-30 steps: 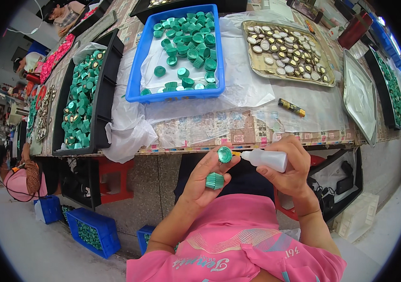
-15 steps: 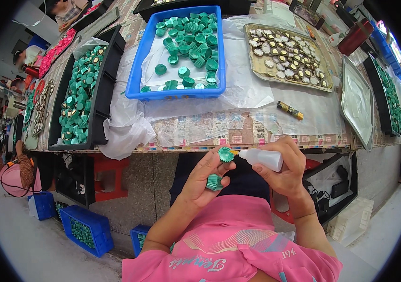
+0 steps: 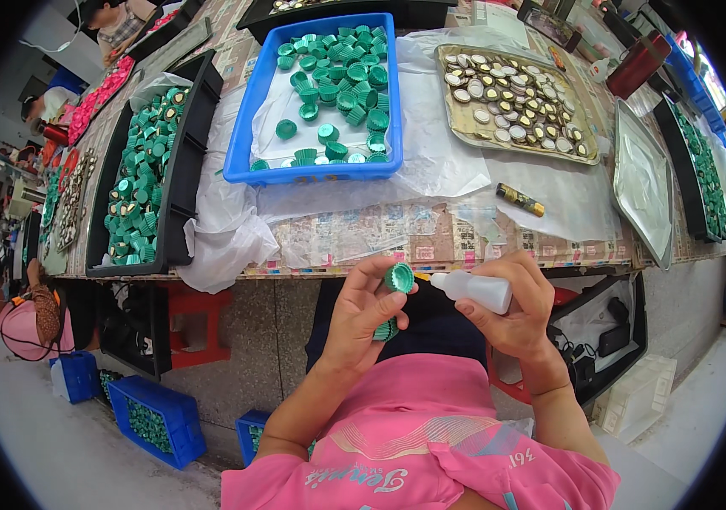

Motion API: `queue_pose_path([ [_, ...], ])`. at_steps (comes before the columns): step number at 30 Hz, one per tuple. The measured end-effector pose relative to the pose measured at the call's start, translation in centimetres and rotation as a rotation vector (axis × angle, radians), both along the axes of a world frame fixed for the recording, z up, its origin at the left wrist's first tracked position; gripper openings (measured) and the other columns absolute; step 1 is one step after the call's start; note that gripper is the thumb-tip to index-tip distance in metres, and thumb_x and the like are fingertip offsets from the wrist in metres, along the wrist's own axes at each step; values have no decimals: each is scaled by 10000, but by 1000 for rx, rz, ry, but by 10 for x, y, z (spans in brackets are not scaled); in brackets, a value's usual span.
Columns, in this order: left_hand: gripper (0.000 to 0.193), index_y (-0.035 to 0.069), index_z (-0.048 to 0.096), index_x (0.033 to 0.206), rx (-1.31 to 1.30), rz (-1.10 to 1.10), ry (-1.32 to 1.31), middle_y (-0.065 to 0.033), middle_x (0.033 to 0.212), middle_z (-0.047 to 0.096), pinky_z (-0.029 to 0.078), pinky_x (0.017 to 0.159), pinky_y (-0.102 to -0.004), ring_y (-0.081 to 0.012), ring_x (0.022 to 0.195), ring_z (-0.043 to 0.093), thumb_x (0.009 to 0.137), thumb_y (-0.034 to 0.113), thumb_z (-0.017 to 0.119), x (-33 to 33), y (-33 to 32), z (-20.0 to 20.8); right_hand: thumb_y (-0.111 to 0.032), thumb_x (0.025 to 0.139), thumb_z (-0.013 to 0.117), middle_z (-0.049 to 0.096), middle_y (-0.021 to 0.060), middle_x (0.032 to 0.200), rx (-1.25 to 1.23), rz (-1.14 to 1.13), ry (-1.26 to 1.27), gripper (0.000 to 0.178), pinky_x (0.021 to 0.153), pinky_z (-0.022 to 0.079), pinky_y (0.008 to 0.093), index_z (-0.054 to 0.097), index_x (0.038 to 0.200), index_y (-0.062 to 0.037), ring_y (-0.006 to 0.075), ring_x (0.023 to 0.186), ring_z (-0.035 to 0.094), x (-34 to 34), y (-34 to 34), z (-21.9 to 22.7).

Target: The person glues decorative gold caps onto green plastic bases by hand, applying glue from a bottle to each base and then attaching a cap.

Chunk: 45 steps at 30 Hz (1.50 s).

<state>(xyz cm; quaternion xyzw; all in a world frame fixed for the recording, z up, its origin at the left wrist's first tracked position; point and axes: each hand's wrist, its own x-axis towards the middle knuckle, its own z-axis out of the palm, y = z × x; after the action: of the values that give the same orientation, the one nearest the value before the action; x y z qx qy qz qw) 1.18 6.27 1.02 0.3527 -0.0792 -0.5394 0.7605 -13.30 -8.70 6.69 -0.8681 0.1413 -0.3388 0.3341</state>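
Note:
My left hand (image 3: 363, 319) is closed around green fluted cups. One cup (image 3: 399, 278) is pinched at the fingertips, its opening tilted to the right, and more green cups (image 3: 386, 330) sit lower in the palm, partly hidden by the fingers. In my right hand (image 3: 520, 306) is a white squeeze bottle (image 3: 480, 291), held on its side with its thin nozzle pointing left. The nozzle tip lies a short gap away from the pinched cup. Both hands are just in front of the table edge, above my lap.
A blue tray (image 3: 312, 176) of green cups stands ahead. To its right lies a metal tray (image 3: 456, 140) of round dark and silvery pieces, with a black-and-gold tube (image 3: 520, 200) nearer. Black crates (image 3: 201, 144) flank the table. Blue bins (image 3: 178, 433) stand on the floor. Other people sit far left.
The pinched cup has turned and shifted slightly left and away from the nozzle, which was right at its rim before. My left fingers have shifted around the cups; the bottle has barely moved.

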Motion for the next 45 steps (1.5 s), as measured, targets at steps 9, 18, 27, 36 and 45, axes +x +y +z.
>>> queue_pose_path([
  [9, 416, 78, 503, 1215, -102, 121, -212, -106, 1298, 492, 536, 632, -245, -220, 1083, 580, 835, -56, 609, 9, -3, 0, -113, 674, 817, 607, 86, 818, -11, -59, -152, 330, 634, 456, 291, 609, 916, -28, 198, 717, 557, 1, -8, -3],
  [18, 511, 169, 444, 1325, -207, -71, 463, -86, 1370, 460, 516, 617, -248, -193, 1092, 586, 866, 7, 603, 8, 1, -4, -126, 733, 759, 611, 82, 857, 361, -116, 148, 295, 681, 479, 320, 594, 961, -38, 209, 763, 595, 20, -29, -31],
  [27, 548, 134, 341, 1407, -265, -250, 655, -107, 1370, 456, 491, 595, -241, -173, 1036, 572, 910, 97, 568, 0, -9, -10, -171, 762, 724, 620, 122, 971, 220, -135, 354, 333, 770, 460, 382, 609, 1049, -48, 304, 901, 557, 28, -48, -34],
  [36, 540, 76, 292, 1421, -319, -341, 590, -132, 1337, 465, 480, 548, -239, -175, 910, 517, 940, 165, 520, -4, -23, -10, -90, 792, 673, 614, 127, 1021, -104, -169, 130, 240, 854, 434, 388, 630, 1019, -25, 313, 983, 549, 16, -80, -11],
  [45, 462, 60, 350, 1386, -228, -316, 725, -136, 1253, 522, 444, 524, -228, -155, 817, 497, 969, 224, 462, -37, -42, 13, -71, 789, 638, 618, 100, 971, -268, -383, 204, 157, 860, 427, 382, 649, 944, -50, 312, 934, 547, -9, -209, -1],
])
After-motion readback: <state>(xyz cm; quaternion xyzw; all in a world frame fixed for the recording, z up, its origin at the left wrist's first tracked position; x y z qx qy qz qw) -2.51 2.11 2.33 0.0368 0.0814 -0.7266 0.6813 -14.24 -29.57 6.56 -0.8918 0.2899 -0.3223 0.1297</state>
